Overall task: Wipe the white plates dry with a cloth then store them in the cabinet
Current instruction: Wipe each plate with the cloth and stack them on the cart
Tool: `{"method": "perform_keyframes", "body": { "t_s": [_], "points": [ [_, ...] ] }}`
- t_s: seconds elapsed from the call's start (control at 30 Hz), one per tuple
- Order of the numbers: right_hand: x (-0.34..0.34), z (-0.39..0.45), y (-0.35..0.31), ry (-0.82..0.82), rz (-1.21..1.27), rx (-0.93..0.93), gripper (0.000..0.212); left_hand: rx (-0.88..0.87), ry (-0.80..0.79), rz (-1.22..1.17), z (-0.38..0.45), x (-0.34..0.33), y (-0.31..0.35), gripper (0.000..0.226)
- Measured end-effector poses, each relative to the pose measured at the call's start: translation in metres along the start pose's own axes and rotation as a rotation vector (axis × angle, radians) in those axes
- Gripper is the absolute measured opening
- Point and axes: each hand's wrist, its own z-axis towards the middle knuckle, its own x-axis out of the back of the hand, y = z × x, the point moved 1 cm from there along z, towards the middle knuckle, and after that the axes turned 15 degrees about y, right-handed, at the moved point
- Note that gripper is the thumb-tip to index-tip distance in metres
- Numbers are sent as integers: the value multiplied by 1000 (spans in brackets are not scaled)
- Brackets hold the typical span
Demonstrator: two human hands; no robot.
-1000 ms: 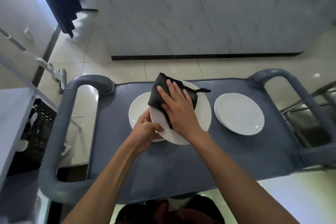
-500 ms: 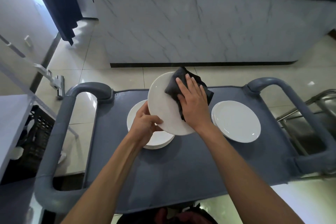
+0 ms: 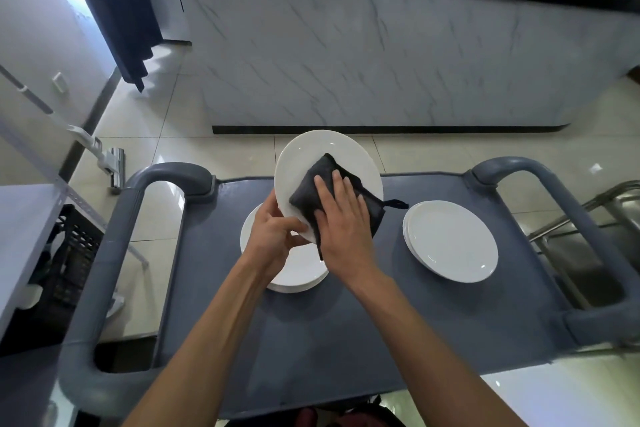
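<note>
- Up and away goes the held plate (image 3: 325,163) compared with a moment ago: it now tilts more steeply toward the camera, its far rim raised past the cart's back edge, and the cloth (image 3: 332,194) has slid to its lower right.
- Nearest us, both forearms reach in over the grey cart top (image 3: 346,322).
- Left hand (image 3: 273,239) has its fingers curled on the plate's lower-left rim, thumb on the face, gripping it firmly.
- Right hand (image 3: 341,229) lies flat, fingers straight, pressing the dark cloth against the plate's face.
- Below the hands sits the left stack (image 3: 294,274); well apart on the right sits the right stack (image 3: 450,241).
- Count: one cloth, one plate in hand, two stacks on the cart; how many plates each stack holds, I cannot tell.
- Progress, as I judge it: wiping is under way on this plate, which stack is dry is unclear, and nothing has reached a cabinet, which is not in view.
- Beyond, a marble-fronted counter (image 3: 381,55) stands across the tiled floor.
</note>
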Motion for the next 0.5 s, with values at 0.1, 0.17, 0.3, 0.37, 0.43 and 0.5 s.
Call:
{"method": "perform_keyframes", "body": {
  "t_s": [0.1, 0.17, 0.3, 0.37, 0.43, 0.5],
  "points": [
    [2, -1, -3, -11, 26, -21, 57, -6, -4, -13, 2, 1, 1, 72],
    [6, 1, -2, -21, 37, -25, 57, -6, 3, -31, 2, -1, 1, 71],
    [13, 2, 4, -31, 58, -27, 55, -7, 19, -52, 3, 0, 2, 69],
    [14, 1, 10, -23, 62, -36, 56, -5, 32, -49, 4, 2, 2, 68],
    [14, -1, 17, -18, 57, -36, 56, -5, 40, -43, 4, 5, 2, 65],
    [15, -1, 25, -7, 37, -31, 54, -8, 36, -38, 5, 5, 2, 63]
  ]
}}
